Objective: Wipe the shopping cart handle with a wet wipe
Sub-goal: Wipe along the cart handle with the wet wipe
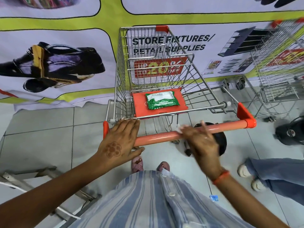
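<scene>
My right hand (201,140) pinched the wipe (179,130) mid-handle (158,137), bar running left-right, unwiped stretch toward my left hand (120,140), fingers flat, clutching nothing.

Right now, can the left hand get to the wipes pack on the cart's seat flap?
Probably yes. The left hand rests on the handle's left end, and the wipes pack lies uncovered on the orange flap just beyond. Only the low rear wire bar lies between, and nothing covers the pack from above.
</scene>
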Demonstrator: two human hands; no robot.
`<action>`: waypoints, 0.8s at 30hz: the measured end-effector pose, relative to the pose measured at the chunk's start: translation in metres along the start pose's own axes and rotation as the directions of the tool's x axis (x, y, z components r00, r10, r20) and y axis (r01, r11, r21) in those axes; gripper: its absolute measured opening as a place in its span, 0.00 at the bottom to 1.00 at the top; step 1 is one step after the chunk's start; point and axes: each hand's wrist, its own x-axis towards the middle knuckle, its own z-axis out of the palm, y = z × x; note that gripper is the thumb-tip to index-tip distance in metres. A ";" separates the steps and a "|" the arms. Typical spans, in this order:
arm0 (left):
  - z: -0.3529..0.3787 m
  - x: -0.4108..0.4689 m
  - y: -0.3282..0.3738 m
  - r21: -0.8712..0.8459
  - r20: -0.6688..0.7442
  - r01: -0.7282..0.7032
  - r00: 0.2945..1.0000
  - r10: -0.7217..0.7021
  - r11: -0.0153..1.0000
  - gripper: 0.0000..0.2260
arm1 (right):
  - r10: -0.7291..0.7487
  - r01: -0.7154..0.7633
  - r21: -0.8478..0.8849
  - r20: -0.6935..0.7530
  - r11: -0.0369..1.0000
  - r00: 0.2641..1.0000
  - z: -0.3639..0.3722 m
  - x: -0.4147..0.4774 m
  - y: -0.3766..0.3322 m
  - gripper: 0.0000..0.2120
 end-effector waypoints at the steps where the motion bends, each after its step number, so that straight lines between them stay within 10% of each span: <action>1: 0.000 0.000 0.000 0.002 0.000 0.010 1.000 -0.010 1.000 0.37 | -0.069 0.069 -0.013 0.005 0.998 0.998 0.014 0.007 -0.016 0.19; 5: 0.000 0.000 0.002 -0.011 0.000 0.026 1.000 -0.026 1.000 0.36 | -0.260 0.261 -0.016 0.046 0.965 0.965 0.048 0.013 -0.052 0.20; 14: -0.005 0.001 0.003 0.006 0.012 0.042 0.999 -0.042 0.999 0.36 | 0.037 -0.037 -0.256 -0.006 0.966 0.999 -0.009 -0.026 0.037 0.21; 17: -0.003 0.001 0.002 0.004 0.011 0.045 0.999 -0.045 0.999 0.36 | -0.090 0.084 -0.204 -0.019 0.975 0.996 0.024 -0.009 -0.004 0.30; 24: -0.005 -0.001 0.002 -0.045 0.026 0.110 0.994 -0.109 0.993 0.38 | -0.384 0.383 -0.069 -0.002 0.921 0.923 0.061 0.025 -0.067 0.12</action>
